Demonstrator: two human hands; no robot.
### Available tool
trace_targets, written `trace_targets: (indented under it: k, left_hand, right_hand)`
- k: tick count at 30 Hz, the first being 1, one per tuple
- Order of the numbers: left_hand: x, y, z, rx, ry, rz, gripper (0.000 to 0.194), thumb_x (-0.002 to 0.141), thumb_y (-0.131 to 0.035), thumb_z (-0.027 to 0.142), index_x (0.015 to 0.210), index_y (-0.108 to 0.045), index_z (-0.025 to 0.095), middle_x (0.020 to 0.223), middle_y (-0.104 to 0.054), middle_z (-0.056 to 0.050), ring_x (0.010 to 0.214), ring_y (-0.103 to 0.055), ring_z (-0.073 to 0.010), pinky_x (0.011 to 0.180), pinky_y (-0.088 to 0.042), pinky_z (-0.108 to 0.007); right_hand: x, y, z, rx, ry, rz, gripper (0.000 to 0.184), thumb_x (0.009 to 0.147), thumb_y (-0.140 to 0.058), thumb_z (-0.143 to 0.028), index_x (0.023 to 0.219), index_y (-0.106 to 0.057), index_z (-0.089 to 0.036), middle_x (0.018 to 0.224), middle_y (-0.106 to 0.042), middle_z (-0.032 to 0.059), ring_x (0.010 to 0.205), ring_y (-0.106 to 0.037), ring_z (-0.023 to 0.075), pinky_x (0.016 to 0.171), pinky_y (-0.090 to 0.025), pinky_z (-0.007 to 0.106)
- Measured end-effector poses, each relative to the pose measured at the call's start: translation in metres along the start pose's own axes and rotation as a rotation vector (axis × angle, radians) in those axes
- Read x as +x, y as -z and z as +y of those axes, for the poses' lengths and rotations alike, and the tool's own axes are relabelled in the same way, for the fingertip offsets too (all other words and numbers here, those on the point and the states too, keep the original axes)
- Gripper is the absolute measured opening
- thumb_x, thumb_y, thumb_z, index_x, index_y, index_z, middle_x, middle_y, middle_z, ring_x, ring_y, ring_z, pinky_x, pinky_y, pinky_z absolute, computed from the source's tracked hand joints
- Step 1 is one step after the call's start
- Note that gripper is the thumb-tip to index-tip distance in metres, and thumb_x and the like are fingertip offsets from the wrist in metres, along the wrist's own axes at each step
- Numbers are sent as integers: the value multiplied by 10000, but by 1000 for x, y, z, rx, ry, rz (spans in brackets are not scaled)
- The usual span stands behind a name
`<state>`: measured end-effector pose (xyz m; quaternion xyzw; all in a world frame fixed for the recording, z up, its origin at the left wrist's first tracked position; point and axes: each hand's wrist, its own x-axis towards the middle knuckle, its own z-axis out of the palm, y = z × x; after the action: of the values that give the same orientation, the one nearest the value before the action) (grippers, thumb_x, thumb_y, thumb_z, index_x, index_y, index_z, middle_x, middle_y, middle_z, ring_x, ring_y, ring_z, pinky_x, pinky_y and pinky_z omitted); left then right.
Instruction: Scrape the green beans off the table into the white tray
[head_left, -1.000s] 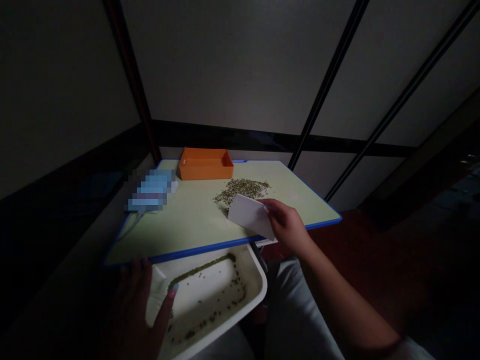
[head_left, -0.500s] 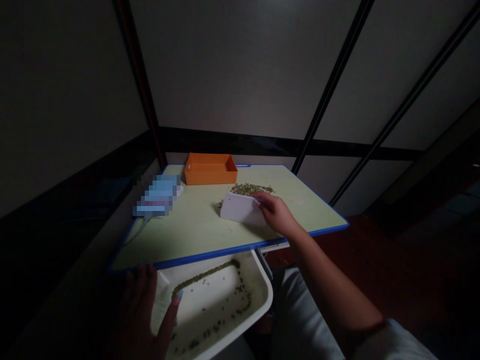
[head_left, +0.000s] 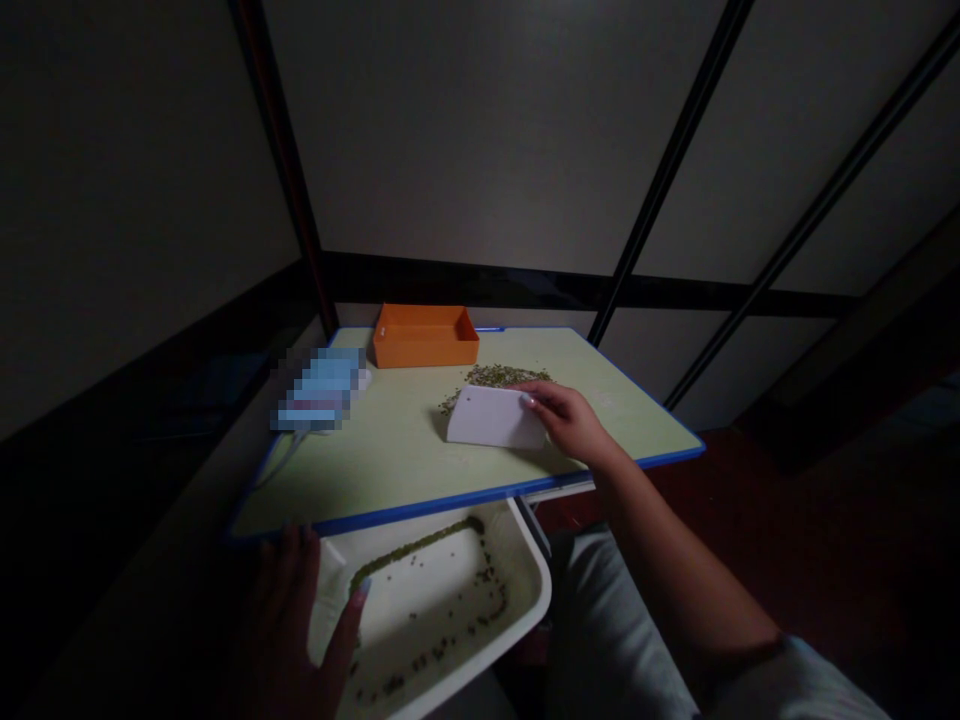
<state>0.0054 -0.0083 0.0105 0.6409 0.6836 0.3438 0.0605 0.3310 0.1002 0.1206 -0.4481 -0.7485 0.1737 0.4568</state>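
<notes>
My right hand [head_left: 574,425] grips a white plastic scraper card [head_left: 493,418], its lower edge on the pale green table [head_left: 390,450], just in front of a pile of small green beans [head_left: 495,378]. Below the table's front edge, my left hand [head_left: 296,620] clasps the left rim of a white tray [head_left: 517,560], thumb inside it. The tray holds scattered green beans [head_left: 427,590], with a line of them along its far wall.
An orange open box [head_left: 425,335] stands at the table's back. A blurred blue object [head_left: 321,388] with a cable lies at the back left. Dark metal poles rise behind the table. My grey-trousered lap is under the tray.
My right hand moved the scraper card forward from near the table's front edge and set it down upright behind the near side of the bean pile. The left hand and tray stayed.
</notes>
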Motion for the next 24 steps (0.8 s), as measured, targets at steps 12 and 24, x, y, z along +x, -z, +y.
trace_targets:
  k: [12,24]
  left_hand:
    - [4,4,6,-36,39,-36,856,741,-324,683,1367,-405,105,1556,-282,-134,1458,-203,-292,1187,-220,-538]
    - [3,4,3,-24,27,-34,819,761,-335,660,1383,-384,131,1567,-270,-110,1468,-185,-266,1195,-216,-524]
  right_hand:
    - [-27,7,-3,-20,-88,251,311,854,-494,-206,1099,-686,-193,1106,-717,88,1028,-666,208,914,-510,361]
    - [1,-18,5,73,3,42,305,869,-488,-206,1083,-706,-198,1089,-728,83,1035,-664,196,920,-503,367]
